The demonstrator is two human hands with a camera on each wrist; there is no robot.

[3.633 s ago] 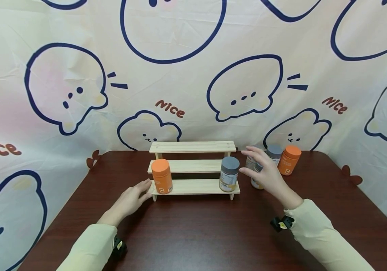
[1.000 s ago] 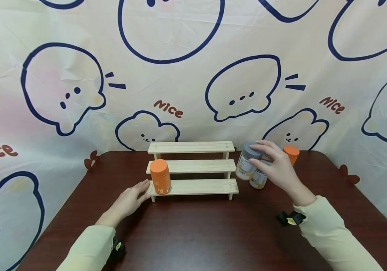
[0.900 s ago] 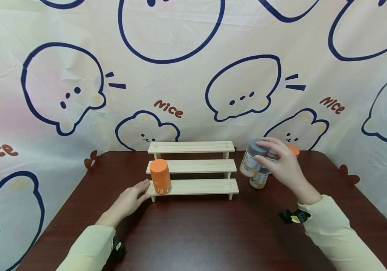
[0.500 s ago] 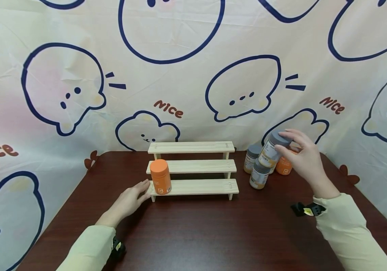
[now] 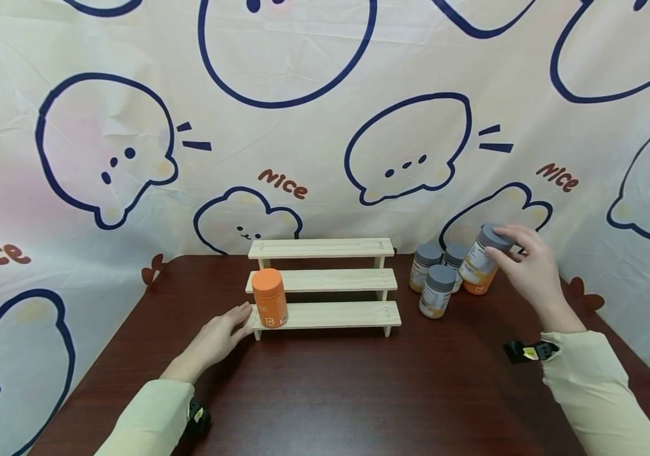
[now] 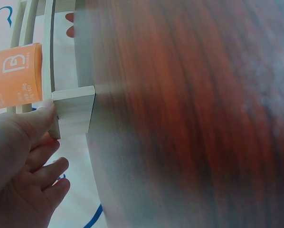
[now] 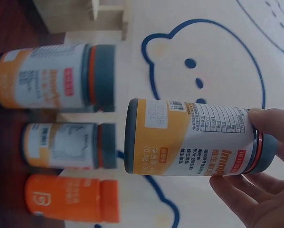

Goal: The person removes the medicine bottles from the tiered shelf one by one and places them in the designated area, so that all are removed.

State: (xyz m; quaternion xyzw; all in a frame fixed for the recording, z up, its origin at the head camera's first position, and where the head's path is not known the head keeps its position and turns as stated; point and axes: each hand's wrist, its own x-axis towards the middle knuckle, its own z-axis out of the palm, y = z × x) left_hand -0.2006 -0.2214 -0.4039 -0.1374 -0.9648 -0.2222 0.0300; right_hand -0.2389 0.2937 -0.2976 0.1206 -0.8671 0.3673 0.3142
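My right hand (image 5: 532, 272) grips a grey-capped supplement bottle (image 5: 480, 254) by its cap, thumb on one side and fingers on the other. The bottle hangs tilted above the table, partly covering an orange bottle (image 7: 68, 198) behind it. Its white-and-yellow label faces the right wrist camera. My left hand (image 5: 216, 339) holds the left end of the lowest step of a three-tier wooden rack (image 5: 330, 315), with thumb and index finger at the step's end in the left wrist view. Another orange bottle (image 5: 270, 297) stands upright on that step, close to the left hand.
Several more grey-capped bottles stand grouped right of the rack: one in front (image 5: 437, 291), one behind left (image 5: 424, 266) and one behind right (image 5: 456, 263). The dark wooden table (image 5: 336, 392) ends at a printed cloth backdrop (image 5: 302, 139).
The right hand took the grey-capped bottle off the right end of the lowest step, lifted it and carried it rightward past the grouped bottles. The left hand stayed at the rack.
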